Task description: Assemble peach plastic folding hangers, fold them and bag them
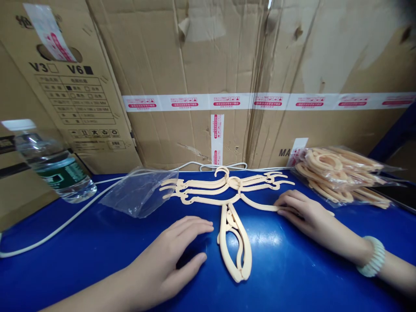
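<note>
Left hand (173, 255): over the near part of the blue table (97, 273), thumb and fingers well parted, nothing in the grasp; fingertips just beside the folded hanger.
Right hand (303, 216): fingers and thumb drawn together on the outer end of one arm of the nearest spread hanger (211, 200) (exact finger contact partly hidden by the hand itself).
Bracelet (372, 256): pale green, beaded, on the right wrist.
Folded hanger (246, 247): cream, flat on the table between the hands, arms folded together into a narrow loop, closed tip toward the wearer.
Spread hangers: several, cream, arms out to both sides, overlapping in a row behind the folded one; hooks crowd the middle (exact count hard to tell).
Clear bag (139, 195): crumpled, left of the row.
Packed hangers (338, 173): stacked in clear plastic, beyond the right hand.
Bottle (61, 169): clear, white cap, green label, far left.
White cable (65, 226): curves along the left and back.
Cardboard (195, 65): stands behind everything, crossed by white-and-red tape (195, 102).
</note>
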A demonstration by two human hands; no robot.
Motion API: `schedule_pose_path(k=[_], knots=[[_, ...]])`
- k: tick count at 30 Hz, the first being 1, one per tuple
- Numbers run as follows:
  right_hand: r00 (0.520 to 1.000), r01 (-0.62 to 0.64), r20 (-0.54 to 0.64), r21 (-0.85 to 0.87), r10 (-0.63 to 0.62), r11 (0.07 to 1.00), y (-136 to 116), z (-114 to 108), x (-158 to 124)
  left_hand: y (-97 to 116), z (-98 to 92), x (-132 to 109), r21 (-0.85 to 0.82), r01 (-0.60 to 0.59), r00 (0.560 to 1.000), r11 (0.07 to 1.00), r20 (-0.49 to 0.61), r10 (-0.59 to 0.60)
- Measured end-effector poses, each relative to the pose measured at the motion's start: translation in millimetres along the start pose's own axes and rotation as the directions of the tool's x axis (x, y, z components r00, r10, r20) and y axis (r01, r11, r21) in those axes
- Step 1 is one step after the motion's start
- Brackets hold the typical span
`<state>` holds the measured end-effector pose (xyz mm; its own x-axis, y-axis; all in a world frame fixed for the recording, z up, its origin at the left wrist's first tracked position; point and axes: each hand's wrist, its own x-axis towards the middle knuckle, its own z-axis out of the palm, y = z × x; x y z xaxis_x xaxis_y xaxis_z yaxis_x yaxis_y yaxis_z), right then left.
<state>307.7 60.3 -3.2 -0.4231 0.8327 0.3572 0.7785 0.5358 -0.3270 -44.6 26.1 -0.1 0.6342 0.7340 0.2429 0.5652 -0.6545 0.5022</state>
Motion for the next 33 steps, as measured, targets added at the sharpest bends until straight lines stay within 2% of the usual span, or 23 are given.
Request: schedule_pose_path(k=[3,6,10,13,16,18,21,24,26,28,30,33], knots=[[0.999,-0.037,-0.023,0.046,0.038,0.998,0.1,-1.8,-0.2,2.7,-1.5,2.4,-0.104,0.143,0.988,0.984,-0.041,-0.148],[0.995,-0.081,-0.055,0.089,0.086,0.993,2.3,-5.2,-1.0,3.6,-2.2,6.6,-0.305,0.249,0.956,0.919,-0.074,-0.284],[0.977,-0.102,-0.180,0.075,0.114,0.992,7.2,-15.4,-2.9,-2.5,-1.4,12.5,-0.584,0.295,0.913,0.756,-0.060,-0.403],[0.955,-0.120,-0.267,0.062,0.132,0.991,12.0,-23.0,-5.1,-11.2,1.2,14.6,-0.698,0.330,0.868,0.635,-0.040,-0.495],[0.941,-0.116,-0.312,0.071,0.132,0.991,12.5,-25.0,-6.9,-17.2,5.5,14.4,-0.790,0.294,0.826,0.538,-0.074,-0.559],[0.951,-0.081,-0.292,0.069,0.098,0.994,7.7,-23.0,-7.8,-16.8,8.2,13.7,-0.804,0.246,0.823,0.541,-0.121,-0.554],[0.984,0.014,-0.176,0.066,-0.002,0.998,-6.7,-17.3,-9.9,-10.3,10.8,11.9,-0.751,0.202,0.866,0.629,-0.163,-0.473],[0.993,0.104,-0.060,0.071,-0.100,0.992,-23.2,-12.0,-13.0,-2.9,11.2,9.0,-0.644,0.184,0.930,0.742,-0.131,-0.344],[0.990,0.141,-0.016,0.077,-0.140,0.987,-30.7,-10.1,-15.2,0.3,10.0,7.6,-0.565,0.195,0.953,0.802,-0.084,-0.291],[0.987,0.160,0.012,0.072,-0.161,0.984,-33.3,-9.9,-16.8,1.9,7.8,7.7,-0.526,0.241,0.941,0.816,-0.079,-0.329],[0.985,0.172,0.003,0.022,-0.172,0.985,-31.7,-11.4,-17.4,2.3,5.3,9.2,-0.547,0.299,0.894,0.782,-0.125,-0.430],[0.979,0.191,-0.045,-0.174,-0.201,0.966,-26.6,-15.8,-17.5,1.8,3.0,12.3,-0.627,0.336,0.825,0.702,-0.164,-0.541]])
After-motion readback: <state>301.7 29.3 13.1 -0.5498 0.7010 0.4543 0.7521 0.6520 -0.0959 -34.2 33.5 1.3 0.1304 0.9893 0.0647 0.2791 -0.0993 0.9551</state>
